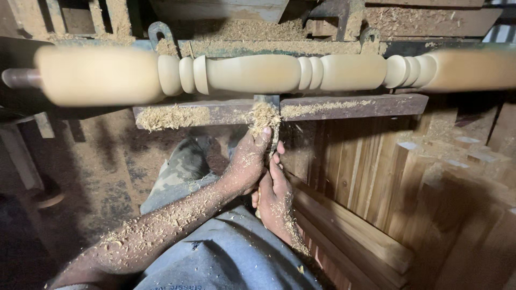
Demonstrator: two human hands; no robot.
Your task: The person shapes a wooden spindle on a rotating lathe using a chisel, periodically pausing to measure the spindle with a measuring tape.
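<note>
A pale turned wooden spindle [252,72] lies across the lathe, blurred at both square ends as it spins. Below it runs a rusty metal tool rest [333,106] heaped with shavings. My left hand [247,161], dusted with sawdust, grips a long chisel [274,140] near its tip, just under the rest's post. My right hand [274,201] sits right behind it, closed around the same tool's handle, which is mostly hidden. A clump of shavings [264,115] rests on the left hand's fingertips.
Stacked square wooden blanks [430,177] lean at the right. Planks [349,231] run diagonally under my right hand. The lathe bed and frame [258,45] behind the spindle carry sawdust. My knee in grey cloth [231,252] fills the bottom.
</note>
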